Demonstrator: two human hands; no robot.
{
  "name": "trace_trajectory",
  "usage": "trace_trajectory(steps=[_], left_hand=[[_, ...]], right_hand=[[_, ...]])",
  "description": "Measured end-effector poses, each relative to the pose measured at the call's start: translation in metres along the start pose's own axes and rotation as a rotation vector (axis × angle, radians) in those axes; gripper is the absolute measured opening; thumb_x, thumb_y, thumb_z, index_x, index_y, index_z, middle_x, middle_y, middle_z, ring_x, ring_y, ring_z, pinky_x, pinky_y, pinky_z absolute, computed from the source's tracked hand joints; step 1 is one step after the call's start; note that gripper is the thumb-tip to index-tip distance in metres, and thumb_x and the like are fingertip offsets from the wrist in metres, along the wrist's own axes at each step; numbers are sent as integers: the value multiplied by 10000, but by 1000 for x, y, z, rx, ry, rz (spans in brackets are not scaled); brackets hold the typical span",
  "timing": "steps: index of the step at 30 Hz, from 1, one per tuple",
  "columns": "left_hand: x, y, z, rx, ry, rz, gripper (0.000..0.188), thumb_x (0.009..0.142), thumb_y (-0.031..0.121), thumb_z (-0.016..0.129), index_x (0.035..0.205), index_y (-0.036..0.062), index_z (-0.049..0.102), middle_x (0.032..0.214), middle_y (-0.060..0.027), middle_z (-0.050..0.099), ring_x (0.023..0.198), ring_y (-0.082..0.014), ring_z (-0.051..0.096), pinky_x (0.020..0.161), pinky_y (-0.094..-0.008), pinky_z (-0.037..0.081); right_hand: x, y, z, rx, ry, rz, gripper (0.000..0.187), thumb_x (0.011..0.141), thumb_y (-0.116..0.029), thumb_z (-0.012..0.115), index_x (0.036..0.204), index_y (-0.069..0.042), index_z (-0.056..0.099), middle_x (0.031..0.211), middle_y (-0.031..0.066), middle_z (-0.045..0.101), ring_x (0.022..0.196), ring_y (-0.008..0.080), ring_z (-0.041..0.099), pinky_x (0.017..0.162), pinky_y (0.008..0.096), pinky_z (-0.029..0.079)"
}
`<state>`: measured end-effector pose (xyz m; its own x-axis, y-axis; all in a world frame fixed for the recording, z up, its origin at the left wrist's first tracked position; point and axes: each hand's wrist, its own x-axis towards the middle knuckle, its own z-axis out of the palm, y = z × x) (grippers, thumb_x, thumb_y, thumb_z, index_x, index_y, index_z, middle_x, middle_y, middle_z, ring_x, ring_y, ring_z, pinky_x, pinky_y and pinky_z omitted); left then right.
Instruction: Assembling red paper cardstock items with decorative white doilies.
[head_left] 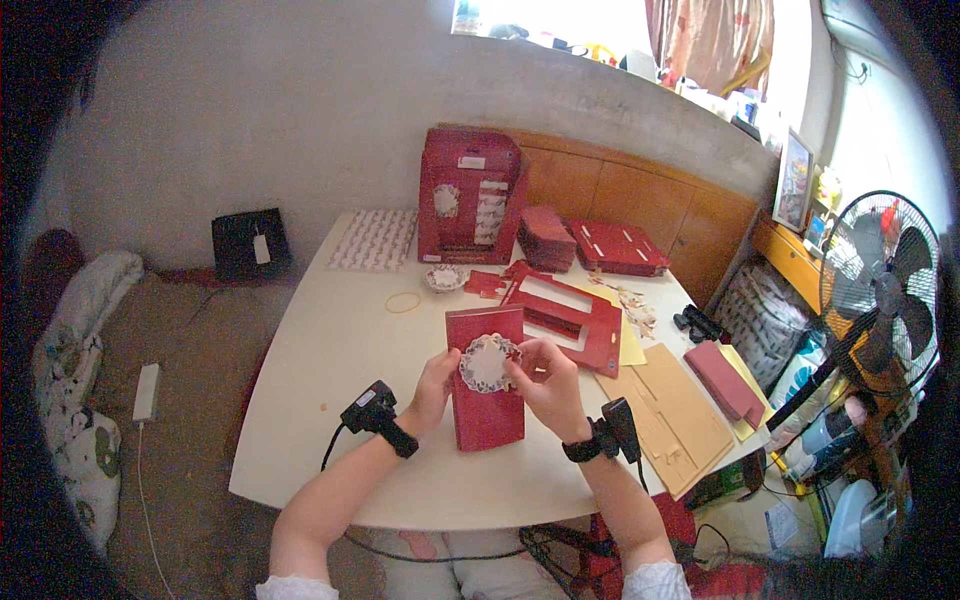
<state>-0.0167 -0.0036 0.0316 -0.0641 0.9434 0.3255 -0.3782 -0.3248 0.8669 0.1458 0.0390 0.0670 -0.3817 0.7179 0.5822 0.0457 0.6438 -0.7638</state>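
A flat red box (488,425) stands or lies upright in front of me above the white table. On its face is a round white sticker with a scalloped, flower-patterned rim (487,364). My left hand (432,392) is closed on the box's left edge, its thumb reaching to the sticker's left side. With thumb and forefinger together, my right hand (550,388) pinches the sticker's right edge. Whether the sticker is fully flat against the box I cannot tell. Straps with small black devices sit on both wrists.
On the white table (300,400) are a small stack of similar round stickers (446,278), a rubber band (403,302), a sticker sheet (375,240), a tall red carton (468,215), red cut-out card (575,325), and tan cardboard (675,420). A black fan (885,285) stands at the right.
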Motion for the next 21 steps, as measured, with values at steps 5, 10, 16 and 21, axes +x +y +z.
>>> trace_trajectory(steps=[5, 10, 16, 21], left_hand=[[-5, 11, 17, 295, 101, 57, 284, 809, 171, 564, 1029, -5, 527, 952, -66, 583, 842, -99, 546, 722, -241, 452], [-6, 13, 19, 288, 211, 44, 271, 782, 138, 596, 999, -14, 536, 923, -57, 589, 810, -99, 556, 702, -250, 466], [-5, 9, 14, 144, 227, 37, 254, 785, 129, 572, 998, -3, 535, 917, -57, 588, 791, -112, 567, 702, -257, 472], [-1, 17, 14, 76, 247, -9, 240, 781, 144, 565, 981, 13, 541, 885, -63, 596, 750, -144, 587, 673, -275, 487]], right_hand=[[-3, -8, 1, -38, 2, -4, 144, 745, -36, 615, 839, -6, 510, 683, -2, 511, 601, 34, 497, 543, 183, 458], [-4, -12, 7, -80, 63, -75, 226, 731, -77, 642, 890, -13, 495, 678, -1, 511, 574, 40, 480, 493, 175, 412], [-2, -7, 0, -128, -34, -30, 317, 741, -149, 643, 972, -7, 477, 729, 40, 543, 584, 77, 482, 507, 215, 403], [-5, -7, 2, -3, -368, 29, 369, 762, -157, 618, 1055, 18, 479, 860, 105, 590, 707, 112, 547, 612, 251, 456]])
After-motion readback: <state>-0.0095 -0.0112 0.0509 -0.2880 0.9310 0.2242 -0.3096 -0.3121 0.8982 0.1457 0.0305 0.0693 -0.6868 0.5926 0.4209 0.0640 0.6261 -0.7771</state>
